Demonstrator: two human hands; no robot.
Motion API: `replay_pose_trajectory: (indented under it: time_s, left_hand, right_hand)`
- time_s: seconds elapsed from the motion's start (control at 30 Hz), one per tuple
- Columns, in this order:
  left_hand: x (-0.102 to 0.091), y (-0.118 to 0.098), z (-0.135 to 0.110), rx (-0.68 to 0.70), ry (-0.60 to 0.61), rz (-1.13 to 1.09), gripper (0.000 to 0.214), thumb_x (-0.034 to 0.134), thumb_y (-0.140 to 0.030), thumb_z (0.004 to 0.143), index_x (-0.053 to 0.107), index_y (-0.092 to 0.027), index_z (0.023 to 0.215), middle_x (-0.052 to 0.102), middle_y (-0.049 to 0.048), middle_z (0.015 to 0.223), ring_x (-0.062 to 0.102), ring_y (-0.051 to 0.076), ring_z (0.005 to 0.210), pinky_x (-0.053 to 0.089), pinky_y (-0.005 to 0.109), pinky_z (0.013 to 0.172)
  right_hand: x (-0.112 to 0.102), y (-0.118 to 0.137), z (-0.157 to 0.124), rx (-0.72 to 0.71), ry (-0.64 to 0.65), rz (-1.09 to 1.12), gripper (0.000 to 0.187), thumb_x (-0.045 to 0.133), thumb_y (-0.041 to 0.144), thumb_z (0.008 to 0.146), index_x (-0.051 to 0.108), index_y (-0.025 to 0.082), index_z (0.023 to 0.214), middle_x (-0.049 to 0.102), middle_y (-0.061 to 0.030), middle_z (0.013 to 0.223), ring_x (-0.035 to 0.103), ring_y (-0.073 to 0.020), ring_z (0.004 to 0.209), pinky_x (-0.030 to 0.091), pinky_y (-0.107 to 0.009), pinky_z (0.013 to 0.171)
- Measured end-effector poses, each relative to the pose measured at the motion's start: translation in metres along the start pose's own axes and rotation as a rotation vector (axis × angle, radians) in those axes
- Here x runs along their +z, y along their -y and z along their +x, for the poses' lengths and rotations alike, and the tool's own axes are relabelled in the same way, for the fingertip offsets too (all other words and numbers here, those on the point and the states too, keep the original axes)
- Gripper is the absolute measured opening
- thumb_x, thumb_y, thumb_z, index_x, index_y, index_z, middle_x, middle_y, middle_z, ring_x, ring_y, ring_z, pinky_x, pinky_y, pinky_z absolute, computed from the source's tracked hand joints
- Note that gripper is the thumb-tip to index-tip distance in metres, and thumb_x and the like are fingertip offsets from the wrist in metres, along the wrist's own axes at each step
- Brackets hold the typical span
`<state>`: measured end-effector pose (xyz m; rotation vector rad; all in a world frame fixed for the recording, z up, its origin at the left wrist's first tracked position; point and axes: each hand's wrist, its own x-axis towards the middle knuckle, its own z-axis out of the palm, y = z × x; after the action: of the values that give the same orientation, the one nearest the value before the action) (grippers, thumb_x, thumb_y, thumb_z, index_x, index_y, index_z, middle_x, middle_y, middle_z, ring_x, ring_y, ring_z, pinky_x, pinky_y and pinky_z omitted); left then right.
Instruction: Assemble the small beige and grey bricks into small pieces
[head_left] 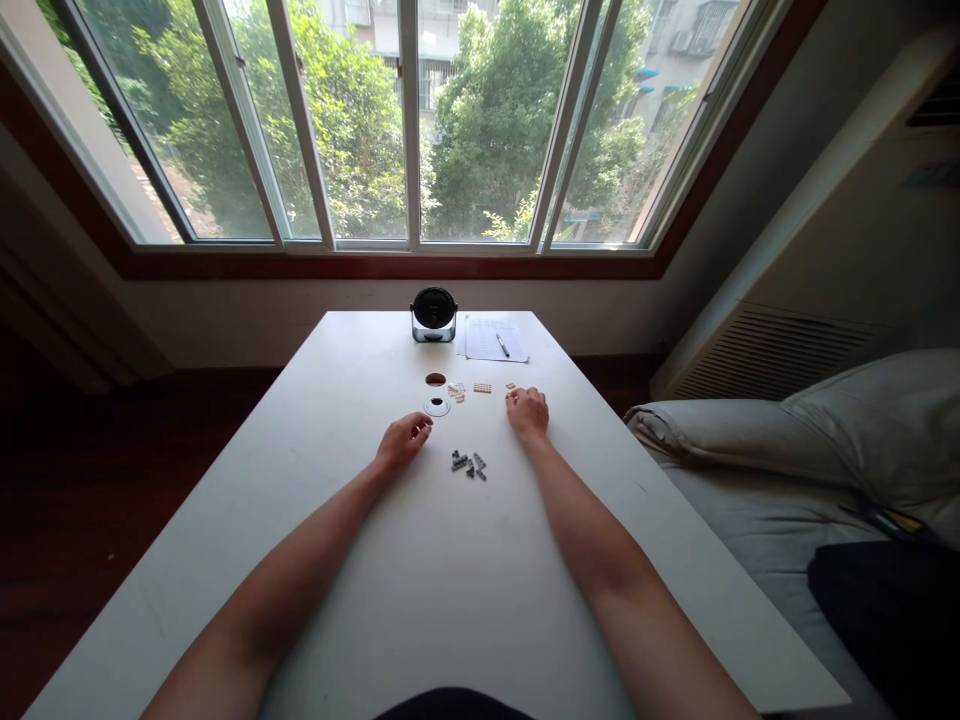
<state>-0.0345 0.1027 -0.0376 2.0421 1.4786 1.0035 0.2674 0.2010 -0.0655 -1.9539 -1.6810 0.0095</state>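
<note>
My left hand [405, 438] rests on the white table, its fingers loosely bent and a little apart, with nothing visible in them. Just beyond it lies a round white cover [437, 407] with a dark centre. To the right, my right hand [529, 411] is palm down with fingers bent together at what looks like a small tan toy brick, mostly hidden by the fingertips. Another small tan piece [511, 386] lies just past these fingers. Between the hands are a flat tan studded brick [482, 388], a cluster of cream pieces [456, 389] and several grey bricks [469, 465] nearer me.
A round hole [436, 380] opens in the white table [360, 600]. At the far edge stand a black round device on a stand [434, 312] and paper sheets [487, 338] with a pen [502, 345]. A sofa [735, 480] adjoins the right side.
</note>
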Motion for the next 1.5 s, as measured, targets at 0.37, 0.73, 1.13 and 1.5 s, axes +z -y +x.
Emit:
replay_pose_trajectory:
  time_s: [0.37,0.73,1.13,1.5]
  left_hand:
    - [-0.002,-0.001,0.0,-0.082,-0.048,0.123,0.022,0.051,-0.033,0.091,0.07,-0.022,0.089,0.068,0.0029,0.08,0.058,0.017,0.072,0.04,0.028,0.066]
    - [-0.026,0.013,0.003,-0.04,0.144,0.001,0.029,0.048,-0.016,0.073,0.071,-0.021,0.09,0.06,-0.0017,0.067,0.054,0.014,0.063,0.042,0.025,0.063]
    - [-0.048,0.012,0.011,0.066,0.475,-0.013,0.029,0.06,-0.02,0.068,0.075,-0.024,0.092,0.063,0.0047,0.091,0.056,0.018,0.077,0.047,0.027,0.073]
    - [-0.029,0.013,0.008,0.085,0.241,0.142,0.018,0.061,-0.037,0.085,0.072,-0.023,0.09,0.064,0.0044,0.088,0.057,0.019,0.08,0.045,0.029,0.074]
  right_hand:
    - [0.005,-0.002,0.0,-0.027,0.093,-0.059,0.045,0.055,0.035,0.092,0.057,0.021,0.135,0.056,-0.0139,0.134,0.044,-0.0295,0.126,0.028,-0.041,0.109]
    - [0.012,-0.018,0.01,-0.034,0.134,-0.071,0.053,0.052,0.042,0.095,0.048,0.023,0.145,0.047,-0.0139,0.147,0.037,-0.0286,0.137,0.023,-0.044,0.114]
    - [0.007,-0.006,0.005,-0.085,0.037,0.118,0.037,0.053,0.03,0.094,0.061,0.021,0.129,0.061,-0.0094,0.129,0.053,-0.0245,0.118,0.038,-0.035,0.103]
    - [-0.002,0.041,-0.023,-0.363,0.167,0.265,0.026,0.055,0.022,0.093,0.068,0.023,0.116,0.067,-0.0057,0.115,0.061,-0.0195,0.101,0.045,-0.033,0.095]
